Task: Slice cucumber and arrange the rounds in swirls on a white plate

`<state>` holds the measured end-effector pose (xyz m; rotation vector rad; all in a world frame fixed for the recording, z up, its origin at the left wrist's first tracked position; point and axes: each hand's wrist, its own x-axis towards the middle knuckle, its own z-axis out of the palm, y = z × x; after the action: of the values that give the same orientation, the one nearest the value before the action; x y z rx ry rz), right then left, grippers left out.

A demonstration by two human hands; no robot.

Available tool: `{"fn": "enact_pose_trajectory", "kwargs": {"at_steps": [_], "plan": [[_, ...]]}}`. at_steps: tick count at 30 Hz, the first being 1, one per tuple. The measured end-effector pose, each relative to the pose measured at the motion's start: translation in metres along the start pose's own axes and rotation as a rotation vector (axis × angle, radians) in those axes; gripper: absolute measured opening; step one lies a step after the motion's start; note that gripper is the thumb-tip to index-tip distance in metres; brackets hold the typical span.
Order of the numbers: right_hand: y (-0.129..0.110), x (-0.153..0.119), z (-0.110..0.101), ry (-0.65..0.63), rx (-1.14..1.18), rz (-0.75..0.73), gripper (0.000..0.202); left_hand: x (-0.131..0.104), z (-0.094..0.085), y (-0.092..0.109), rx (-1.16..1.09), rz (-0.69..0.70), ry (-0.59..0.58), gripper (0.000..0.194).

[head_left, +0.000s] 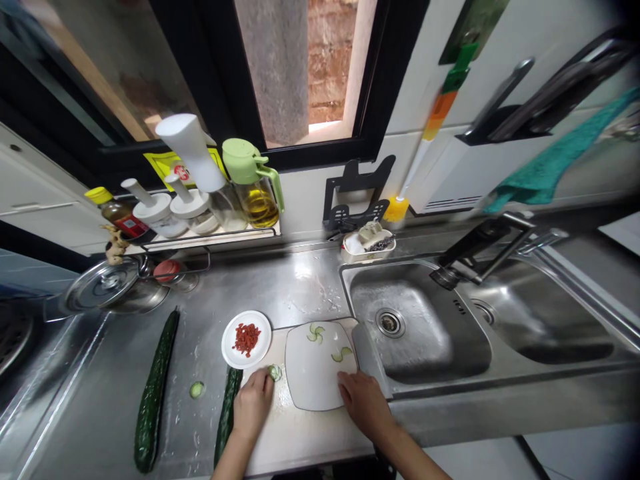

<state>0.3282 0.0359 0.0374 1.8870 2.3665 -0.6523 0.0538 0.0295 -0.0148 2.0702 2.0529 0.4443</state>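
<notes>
Well to the left of the left fingers lies a whole cucumber (156, 393), and nearer them a round cucumber end (197, 390) on the counter. Just beside the left hand (254, 402), on its left, is a second cucumber (229, 413). That forearm reaches up from below, the back of the hand upward and the fingers bent close together, their tips at a small bunch of cucumber slices (275, 373); whether they grip it cannot be told. Beyond these fingers sits a small plate (227, 348) of red bits (247, 339). Between the hands lies a white plate (313, 383), thin curved slices (315, 333) on it ahead of both hands. The right hand (364, 402) slants in from the lower right, fingers loosely bent at the plate's right edge; their hold is unclear. Beyond it, rightward, is the sink (425, 343).
</notes>
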Motion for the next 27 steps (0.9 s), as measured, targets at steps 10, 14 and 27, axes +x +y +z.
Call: {"fn": "enact_pose_trajectory", "kwargs": {"at_steps": [10,14,27], "plan": [[0.0,0.004,-0.002,-0.005,0.088,-0.003,0.022,0.003,-0.017,0.001,-0.373,-0.238,-0.05,0.019],[-0.006,0.011,0.001,0.06,0.302,-0.058,0.025,0.011,-0.029,0.015,-0.596,-0.211,-0.201,0.022],[-0.024,0.028,-0.016,0.071,0.754,-0.013,0.011,0.044,-0.03,0.093,-1.123,-0.283,-0.598,0.035]]}}
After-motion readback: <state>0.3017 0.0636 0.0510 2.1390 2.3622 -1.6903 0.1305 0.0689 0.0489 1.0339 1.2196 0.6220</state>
